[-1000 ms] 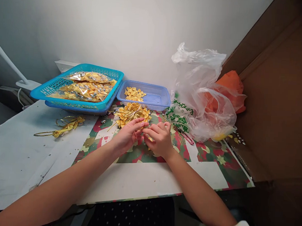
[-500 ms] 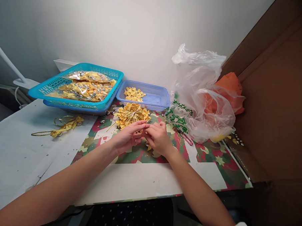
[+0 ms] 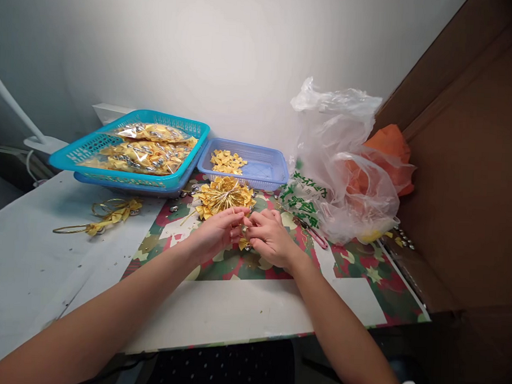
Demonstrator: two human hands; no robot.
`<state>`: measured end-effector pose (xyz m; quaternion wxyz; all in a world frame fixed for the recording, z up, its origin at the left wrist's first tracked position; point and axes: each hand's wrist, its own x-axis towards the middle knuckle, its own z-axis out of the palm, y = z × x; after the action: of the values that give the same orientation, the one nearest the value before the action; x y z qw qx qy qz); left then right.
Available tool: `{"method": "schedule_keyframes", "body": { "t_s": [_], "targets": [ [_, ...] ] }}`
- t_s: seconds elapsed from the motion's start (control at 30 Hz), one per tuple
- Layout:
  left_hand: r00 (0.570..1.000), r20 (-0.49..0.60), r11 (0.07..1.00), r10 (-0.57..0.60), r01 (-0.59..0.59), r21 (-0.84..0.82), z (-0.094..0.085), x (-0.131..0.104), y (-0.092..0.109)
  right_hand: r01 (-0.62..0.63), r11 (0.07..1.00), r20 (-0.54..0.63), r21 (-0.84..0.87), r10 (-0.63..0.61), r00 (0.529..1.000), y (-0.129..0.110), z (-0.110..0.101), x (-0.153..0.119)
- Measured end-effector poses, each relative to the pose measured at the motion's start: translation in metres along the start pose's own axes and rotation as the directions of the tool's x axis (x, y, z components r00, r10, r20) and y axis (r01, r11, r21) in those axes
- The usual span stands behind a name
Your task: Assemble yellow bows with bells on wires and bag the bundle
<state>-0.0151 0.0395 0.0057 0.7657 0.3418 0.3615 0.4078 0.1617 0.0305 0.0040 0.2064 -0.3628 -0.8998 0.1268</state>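
Observation:
My left hand (image 3: 218,230) and my right hand (image 3: 271,236) meet over the middle of the patterned mat, fingertips pinched close together. Between them is a small yellow ribbon bow ornament with a silver bell (image 3: 244,244), its lower part showing beneath the fingers. The exact grip points are hidden by the fingers. Just beyond my hands lies a bundle of yellow bows on gold cords (image 3: 224,197), gathered in a round fan. To the left, more gold cord loops with yellow bows (image 3: 113,217) rest on the white table surface.
A turquoise basket (image 3: 64,156) holds clear bags of yellow bows and bells. Beside it stands a blue basket (image 3: 278,164) with loose bows. At the right are crumpled plastic bags (image 3: 334,156), pink-handled scissors (image 3: 317,238) and a cardboard wall (image 3: 468,184). Loose bells (image 3: 174,209) lie about.
My right hand's fingers have spread a little and shifted. The bow and bell under my fingers now hang slightly further left. The baskets and bags stay put.

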Motion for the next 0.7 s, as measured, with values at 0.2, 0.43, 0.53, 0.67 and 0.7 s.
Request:
{"method": "schedule_keyframes", "body": {
  "t_s": [0.2,0.43,0.53,0.67,0.7],
  "targets": [
    [0.995,0.074,0.995,0.062,-0.068,0.074,0.000,0.000,-0.003,-0.100,0.995,-0.089,0.000,0.100,0.991,-0.002,0.005,0.001],
    [0.986,0.119,0.978,0.118,-0.136,0.156,-0.006,0.000,-0.003,-0.194,0.902,-0.355,0.386,0.339,0.871,-0.010,0.024,0.007],
    [0.983,0.111,0.961,0.149,-0.170,0.218,-0.009,0.000,-0.001,-0.210,0.863,-0.344,0.460,0.391,0.854,-0.014,0.029,0.008],
    [0.979,0.145,0.950,0.143,-0.177,0.256,-0.009,0.000,0.003,-0.251,0.811,-0.291,0.529,0.451,0.843,-0.020,0.034,0.009],
    [0.979,0.157,0.955,0.131,-0.167,0.245,-0.008,0.000,0.004,-0.253,0.793,-0.277,0.554,0.462,0.842,-0.021,0.035,0.009]
  ]
}}
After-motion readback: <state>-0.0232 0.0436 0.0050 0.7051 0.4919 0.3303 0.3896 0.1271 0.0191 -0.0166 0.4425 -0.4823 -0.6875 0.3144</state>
